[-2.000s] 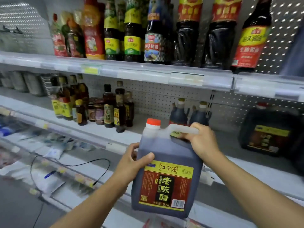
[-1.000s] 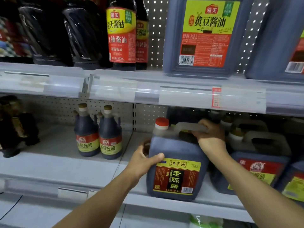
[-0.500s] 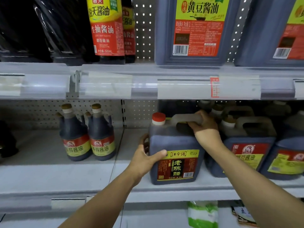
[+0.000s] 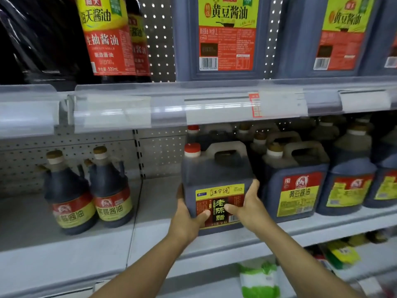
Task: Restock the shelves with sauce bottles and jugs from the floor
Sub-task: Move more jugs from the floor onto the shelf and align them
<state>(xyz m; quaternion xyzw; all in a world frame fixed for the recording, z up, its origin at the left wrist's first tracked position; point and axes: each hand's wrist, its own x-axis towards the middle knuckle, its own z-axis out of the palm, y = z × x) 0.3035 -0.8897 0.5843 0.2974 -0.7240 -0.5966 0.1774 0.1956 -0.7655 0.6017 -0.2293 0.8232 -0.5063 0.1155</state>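
A dark vinegar jug [image 4: 217, 171] with a red cap, white handle and yellow-red label stands upright on the middle shelf [image 4: 64, 254], near its front edge. My left hand [image 4: 187, 218] holds its lower left side, thumb on the front of the label. My right hand [image 4: 249, 207] holds the lower right side, thumb also on the label. The fingers of both hands wrap round the jug's sides and are mostly hidden. Another red-capped jug stands directly behind it.
Two small soy sauce bottles [image 4: 90, 194] stand to the left, with bare shelf between them and the jug. Large soy jugs [image 4: 298, 190] crowd the right side, close to my right hand. The upper shelf rail [image 4: 150, 108] overhangs. A green-white packet [image 4: 260, 280] lies below.
My right hand let go of the handle and dropped to the jug's lower right side. The jug now stands further back on the shelf, and the view has moved closer.
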